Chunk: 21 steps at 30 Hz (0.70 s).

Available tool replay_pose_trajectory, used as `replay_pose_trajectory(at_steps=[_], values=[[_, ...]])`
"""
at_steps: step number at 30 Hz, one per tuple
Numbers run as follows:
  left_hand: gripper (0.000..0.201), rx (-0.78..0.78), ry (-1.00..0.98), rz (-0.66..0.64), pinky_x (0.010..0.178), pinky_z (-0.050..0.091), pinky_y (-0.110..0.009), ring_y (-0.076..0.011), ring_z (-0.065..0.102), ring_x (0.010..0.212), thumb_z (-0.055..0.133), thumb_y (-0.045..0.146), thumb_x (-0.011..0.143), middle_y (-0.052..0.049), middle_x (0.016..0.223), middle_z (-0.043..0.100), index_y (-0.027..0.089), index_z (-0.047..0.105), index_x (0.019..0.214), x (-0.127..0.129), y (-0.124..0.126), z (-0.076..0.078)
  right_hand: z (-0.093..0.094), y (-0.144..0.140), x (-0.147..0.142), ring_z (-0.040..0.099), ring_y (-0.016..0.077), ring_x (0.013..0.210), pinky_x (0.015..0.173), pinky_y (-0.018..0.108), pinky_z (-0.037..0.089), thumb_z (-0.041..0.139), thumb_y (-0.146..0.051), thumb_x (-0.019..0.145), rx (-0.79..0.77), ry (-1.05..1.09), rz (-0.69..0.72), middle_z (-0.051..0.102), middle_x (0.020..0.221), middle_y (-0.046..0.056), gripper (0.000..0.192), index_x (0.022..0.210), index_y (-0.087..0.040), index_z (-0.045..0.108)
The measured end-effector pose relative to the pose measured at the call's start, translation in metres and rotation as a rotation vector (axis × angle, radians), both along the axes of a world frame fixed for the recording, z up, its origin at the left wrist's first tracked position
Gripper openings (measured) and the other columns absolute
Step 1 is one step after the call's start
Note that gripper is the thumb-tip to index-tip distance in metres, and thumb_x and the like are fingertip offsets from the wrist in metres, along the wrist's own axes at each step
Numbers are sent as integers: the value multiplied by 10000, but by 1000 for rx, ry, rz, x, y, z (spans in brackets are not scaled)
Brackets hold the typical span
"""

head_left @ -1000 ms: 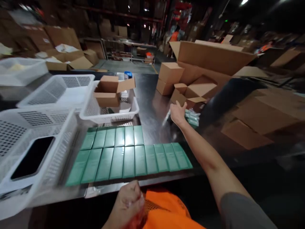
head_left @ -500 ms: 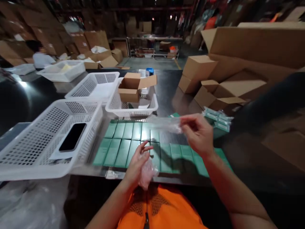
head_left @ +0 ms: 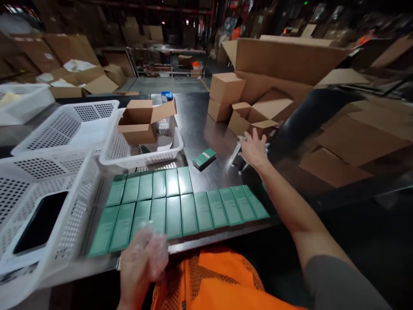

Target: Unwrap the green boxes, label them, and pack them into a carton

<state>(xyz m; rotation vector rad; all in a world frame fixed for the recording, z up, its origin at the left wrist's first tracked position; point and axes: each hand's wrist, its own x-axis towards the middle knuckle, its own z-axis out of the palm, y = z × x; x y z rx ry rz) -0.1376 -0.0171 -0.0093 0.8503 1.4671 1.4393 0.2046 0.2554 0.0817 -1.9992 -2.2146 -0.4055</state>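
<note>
Clenching crumpled see-through film (head_left: 158, 254), the left hand (head_left: 135, 262) hangs at seven o'clock from the view's centre, fingers curled around the wad. At six o'clock is an orange vest (head_left: 226, 280) with open mesh panels. Smooth green boxes (head_left: 189, 215), flat oblongs with a sheen, lie edge to edge in two rows from eight round to four o'clock on the dark, glossy table (head_left: 190, 116). At eight o'clock, a black-screened phone (head_left: 41, 221) rests inside a perforated white plastic basket (head_left: 77, 215). A lone green box (head_left: 204, 158) lies at the centre, apart from the rows. At three o'clock, the right hand (head_left: 254, 150) has its fingers spread above clear-wrapped pieces (head_left: 236, 153); whether it touches them cannot be told. Just past nine o'clock, an open cardboard carton (head_left: 138, 129) sits tilted in another pierced basket (head_left: 111, 150). Two plain brown cartons (head_left: 226, 97) stand stacked at one o'clock, beside a large flapped one (head_left: 287, 64). Faint print marks the green boxes, too blurred to read; the lone one bears a pale band.
</note>
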Motion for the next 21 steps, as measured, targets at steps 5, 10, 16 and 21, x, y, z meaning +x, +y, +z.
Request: replay_pose_trajectory(at_steps=[5,10,16,21], values=[[241,210,163,229,802,577,-288,-214,694,976,805,166,663,-44,1075,732,194,569,700,28,-3,10,-7,0,1,464,352,1306,1065,553,296,465,-64,917,-30,-4,59,670,1167,208,315,1181,-94,634],[443,215,-110,146,446,433,-175,-90,518,431,755,234,752,94,563,566,269,574,1154,44,2,28,3,-38,-2,603,290,1007,898,415,453,644,-181,833,-27,115,116,668,1043,145,263,1090,-128,630],[698,43,-444,-189,395,349,-194,-75,418,409,796,624,681,76,544,467,178,660,1200,47,38,30,-13,-126,-50,590,187,771,610,288,516,657,-416,892,-14,902,488,552,938,35,509,1371,-275,562],[627,84,-586,11,633,509,-215,-130,633,691,911,572,563,-6,801,687,166,675,978,58,67,35,-52,-173,-96,639,269,966,770,404,597,788,-544,738,-101,981,847,566,1095,87,758,1414,-307,540]])
